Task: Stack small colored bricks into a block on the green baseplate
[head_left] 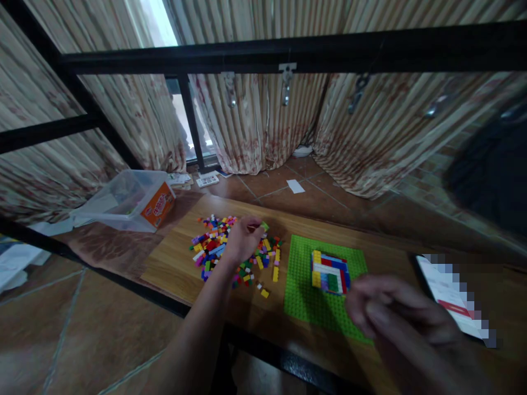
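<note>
My left hand (244,237) reaches over a pile of loose toy bricks (216,249) of many colours. Its thumb and finger are pinched on a small lime green brick (264,225). Closer to the camera, my right hand (397,312) is blurred and hovers by the lower right of a green studded baseplate (298,293). Its fingertips are pressed together, and whatever may be between them is hidden. On the baseplate sits a built block of bricks (330,272) in yellow, red, blue, white and green, beside the right fingers.
A wooden table (173,269) carries the bricks and baseplate. A screen device (447,296) lies at the right. To the left stands a clear plastic box (123,203) with an orange label. A black metal bar (263,55) with hanging clips crosses in front of curtains.
</note>
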`<action>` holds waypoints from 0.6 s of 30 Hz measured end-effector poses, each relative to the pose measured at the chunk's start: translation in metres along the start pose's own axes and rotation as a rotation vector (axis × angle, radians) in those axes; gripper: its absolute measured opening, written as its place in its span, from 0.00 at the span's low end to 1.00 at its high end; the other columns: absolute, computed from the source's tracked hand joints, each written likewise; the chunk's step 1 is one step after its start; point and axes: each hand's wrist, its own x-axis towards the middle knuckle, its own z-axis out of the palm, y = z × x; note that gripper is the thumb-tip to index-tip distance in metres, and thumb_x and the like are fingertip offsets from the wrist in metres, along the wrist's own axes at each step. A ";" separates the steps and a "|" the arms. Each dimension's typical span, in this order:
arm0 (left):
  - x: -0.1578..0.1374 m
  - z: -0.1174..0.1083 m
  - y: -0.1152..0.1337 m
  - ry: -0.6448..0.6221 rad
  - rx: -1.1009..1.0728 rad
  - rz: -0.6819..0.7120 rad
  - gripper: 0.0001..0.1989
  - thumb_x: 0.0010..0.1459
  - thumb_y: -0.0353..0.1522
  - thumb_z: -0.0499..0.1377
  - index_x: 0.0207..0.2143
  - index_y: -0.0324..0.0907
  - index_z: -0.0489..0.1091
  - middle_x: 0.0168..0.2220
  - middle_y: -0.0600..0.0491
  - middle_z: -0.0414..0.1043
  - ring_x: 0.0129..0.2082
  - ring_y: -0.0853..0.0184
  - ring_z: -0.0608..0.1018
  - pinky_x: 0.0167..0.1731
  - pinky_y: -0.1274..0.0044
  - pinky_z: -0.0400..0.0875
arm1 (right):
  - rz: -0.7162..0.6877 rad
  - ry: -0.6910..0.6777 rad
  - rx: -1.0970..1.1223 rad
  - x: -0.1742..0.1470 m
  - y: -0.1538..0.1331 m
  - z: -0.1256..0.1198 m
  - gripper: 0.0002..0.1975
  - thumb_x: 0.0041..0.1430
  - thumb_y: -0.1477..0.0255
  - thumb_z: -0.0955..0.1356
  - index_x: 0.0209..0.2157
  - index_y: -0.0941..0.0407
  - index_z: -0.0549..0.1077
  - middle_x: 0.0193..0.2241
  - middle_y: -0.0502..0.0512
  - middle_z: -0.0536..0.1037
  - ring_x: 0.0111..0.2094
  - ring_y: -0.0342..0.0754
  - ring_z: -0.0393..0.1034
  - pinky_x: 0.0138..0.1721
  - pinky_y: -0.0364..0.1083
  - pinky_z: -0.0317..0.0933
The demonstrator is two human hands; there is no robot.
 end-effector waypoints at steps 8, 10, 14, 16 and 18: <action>-0.040 0.030 0.036 -0.501 -0.992 -0.434 0.11 0.48 0.29 0.66 0.35 0.37 0.71 0.26 0.51 0.77 0.27 0.67 0.80 0.31 0.78 0.75 | -0.007 0.247 -0.411 0.027 0.032 0.024 0.13 0.60 0.63 0.68 0.46 0.48 0.75 0.39 0.51 0.78 0.35 0.46 0.71 0.38 0.48 0.65; -0.044 0.035 0.037 -0.583 -1.003 -0.433 0.11 0.48 0.30 0.67 0.35 0.36 0.72 0.25 0.52 0.76 0.25 0.68 0.79 0.30 0.77 0.75 | -0.038 0.199 -0.444 0.028 0.038 0.024 0.15 0.61 0.63 0.67 0.49 0.48 0.74 0.42 0.52 0.77 0.36 0.46 0.71 0.39 0.49 0.65; -0.048 0.040 0.036 -0.691 -0.962 -0.395 0.13 0.47 0.34 0.69 0.33 0.36 0.73 0.24 0.53 0.75 0.23 0.71 0.77 0.30 0.77 0.75 | -0.082 0.155 -0.432 0.030 0.045 0.024 0.14 0.61 0.65 0.67 0.48 0.50 0.74 0.43 0.54 0.76 0.38 0.47 0.71 0.41 0.50 0.65; -0.050 0.042 0.035 -0.709 -0.929 -0.371 0.14 0.48 0.37 0.69 0.32 0.36 0.73 0.24 0.53 0.75 0.23 0.71 0.77 0.30 0.78 0.74 | -0.061 0.172 -0.393 0.031 0.050 0.023 0.13 0.60 0.65 0.68 0.46 0.50 0.75 0.40 0.53 0.77 0.37 0.47 0.71 0.41 0.50 0.66; -0.052 0.044 0.035 -0.699 -0.907 -0.345 0.14 0.49 0.38 0.68 0.33 0.37 0.74 0.25 0.53 0.75 0.25 0.72 0.77 0.30 0.79 0.74 | -0.025 0.212 -0.341 0.032 0.054 0.022 0.12 0.58 0.65 0.69 0.44 0.50 0.76 0.37 0.52 0.78 0.37 0.47 0.72 0.40 0.49 0.66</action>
